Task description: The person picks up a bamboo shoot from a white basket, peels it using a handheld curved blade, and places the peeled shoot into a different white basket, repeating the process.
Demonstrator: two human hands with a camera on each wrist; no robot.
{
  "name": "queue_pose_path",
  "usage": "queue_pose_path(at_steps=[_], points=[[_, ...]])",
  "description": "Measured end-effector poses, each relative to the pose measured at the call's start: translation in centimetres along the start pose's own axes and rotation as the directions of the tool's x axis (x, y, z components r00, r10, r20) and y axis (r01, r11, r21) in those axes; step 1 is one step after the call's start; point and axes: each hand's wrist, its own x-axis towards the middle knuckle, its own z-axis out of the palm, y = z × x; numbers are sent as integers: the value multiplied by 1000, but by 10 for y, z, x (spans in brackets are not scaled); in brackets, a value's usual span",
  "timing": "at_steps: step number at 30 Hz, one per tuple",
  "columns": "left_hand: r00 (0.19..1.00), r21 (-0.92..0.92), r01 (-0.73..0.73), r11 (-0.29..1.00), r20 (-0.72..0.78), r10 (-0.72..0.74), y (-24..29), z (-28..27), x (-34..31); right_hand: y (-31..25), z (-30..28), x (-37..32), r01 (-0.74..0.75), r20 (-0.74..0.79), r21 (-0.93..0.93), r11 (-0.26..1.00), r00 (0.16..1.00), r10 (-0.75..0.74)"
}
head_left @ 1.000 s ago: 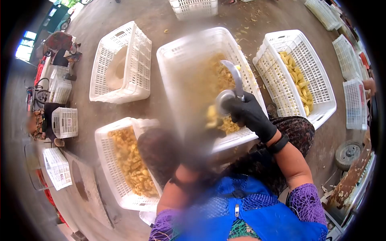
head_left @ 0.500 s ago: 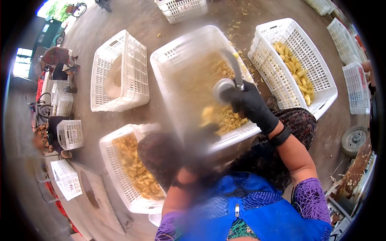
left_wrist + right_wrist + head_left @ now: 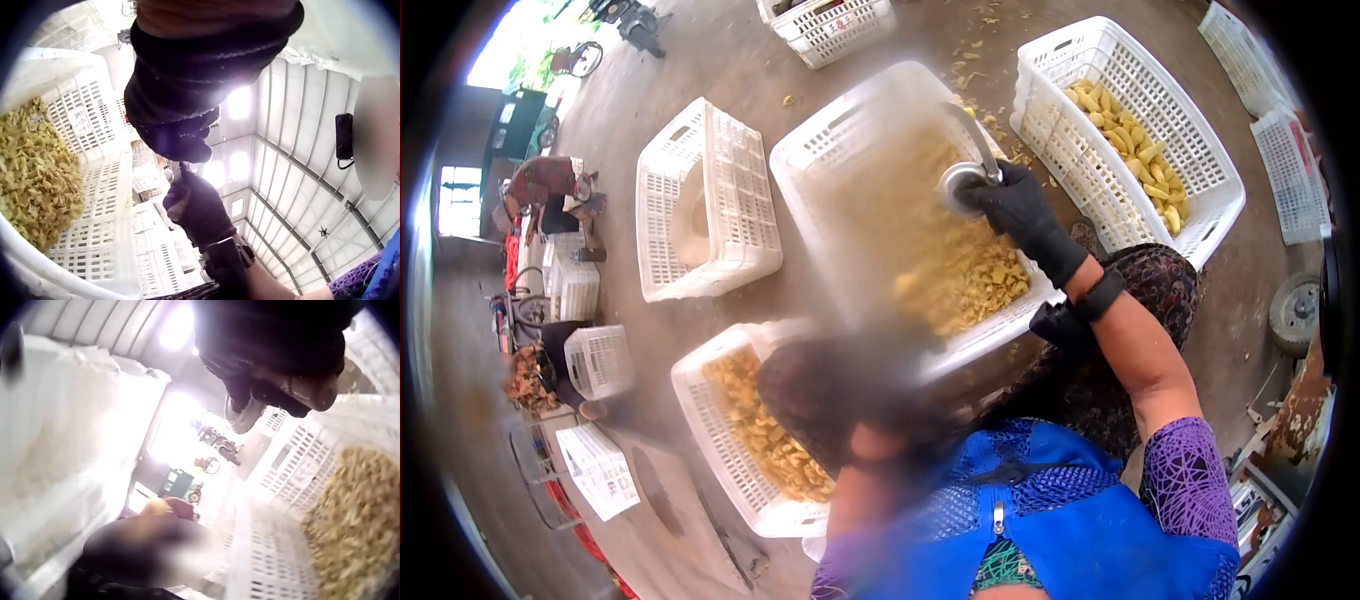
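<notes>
My gloved right hand [image 3: 1030, 225] grips a metal tool [image 3: 972, 185] with a round part and a curved bar, over the middle crate [image 3: 1010, 340] of yellow pieces [image 3: 985, 285]. The same tool [image 3: 245, 415] shows below my right hand [image 3: 275, 356] in the right wrist view. My left hand [image 3: 890, 360] is a dark blur near the crate's lower left side. Bent fingers show on my left hand [image 3: 178, 119] in the left wrist view, close to my right hand [image 3: 203, 209]; whether it holds anything is hidden.
A crate of larger yellow pieces [image 3: 1135, 150] stands right, another crate of yellow pieces [image 3: 765, 430] lower left. Upper left, a crate [image 3: 745, 200] holds a pale round object [image 3: 691, 220]. Other people, stacked crates and a wheel [image 3: 1293, 315] are farther out.
The view has shifted, with the right-hand crate higher and the left-hand crates lower in frame. My right hand has moved slightly up. The bright yellow piece near my left hand no longer shows clearly.
</notes>
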Motion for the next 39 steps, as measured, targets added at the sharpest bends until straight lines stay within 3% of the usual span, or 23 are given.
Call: queue_pose_path(at_steps=[1, 3, 4, 5, 7, 8, 10, 11, 16, 18, 19, 22, 24, 25, 27, 28, 29, 31, 32, 35, 37, 38, 39], points=[[926, -304, 371, 878, 46, -375, 2, 0, -3, 3, 4, -6, 1, 17, -11, 1000, 1000, -1], [966, -151, 255, 955, 9, -257, 2, 2, -1, 20, 11, -13, -20, 201, 29, 999, 979, 14], [992, 13, 126, 992, 5, -126, 3, 3, 1, 35, 15, -14, 300, 248, -16, 954, 925, -287], [992, 9, 125, 992, 8, -125, 4, 6, 3, 13, 15, -22, 300, 246, -20, 954, 926, -286], [892, -507, 408, 759, 44, -450, 6, 10, 3, -32, 17, -40, 485, 355, -72, 872, 829, -432], [890, -506, 410, 759, 41, -454, 5, 9, 4, -39, 22, -43, 396, 358, -50, 917, 864, -354], [998, -6, 6, 1000, 57, -5, 0, 7, 5, -37, 30, -49, 313, 340, -50, 948, 898, -279], [998, -6, 9, 1000, 60, -8, -5, 7, 4, -33, 32, -50, 228, 320, -53, 972, 926, -200], [978, 304, -186, 935, 150, 146, 19, 9, 13, -9, 40, -48, 556, 250, -72, 828, 814, -524], [969, 323, -239, 916, 135, 206, 16, 10, 16, -10, 38, -48, 800, 359, -498, 335, 541, -760], [971, 306, -235, 923, 115, 209, 11, 10, 17, -13, 38, -48, 804, 358, -497, 327, 533, -766], [993, 181, -116, 977, 28, 113, -3, 7, 12, 4, 45, -43, 780, 264, -466, 418, 574, -776], [990, -136, 131, 982, -29, -136, -7, 6, 6, 57, 49, -16, 549, -123, -566, 615, 682, -721], [951, -368, 277, 888, -28, -308, -10, 5, 3, 28, 17, -7, 16, -76, -244, 970, 996, -36], [846, -715, 406, 569, 59, -530, -19, 2, -3, -11, 4, -11, -32, -94, -35, 999, 995, 28], [797, -815, 413, 406, 108, -594, -24, 2, -3, 13, 13, -8, 16, -60, -46, 999, 998, -18], [798, -822, 403, 402, 101, -594, -24, 3, -2, 37, 21, -9, 64, -23, -58, 996, 998, -65], [830, -931, 345, 121, 242, -502, -24, 3, -1, 31, 30, -22, 40, 53, 53, 998, 998, -43], [829, -931, 345, 118, 244, -503, -8, 3, 5, 17, 30, -26, 49, 128, 72, 996, 990, -58], [780, -905, 402, 143, 256, -571, 18, 5, 10, -25, 27, -42, -59, 243, 86, 995, 969, 36], [867, -666, 364, 651, -15, -499, 3, 9, 5, -22, 27, -45, -26, 280, -15, 1000, 960, 29], [865, -667, 366, 649, -14, -502, -3, 8, 4, -22, 25, -46, 41, 335, -17, 999, 942, -33], [961, -325, 238, 915, -59, -271, -9, 4, 3, -17, 25, -45, 36, 335, -18, 999, 942, -28]])
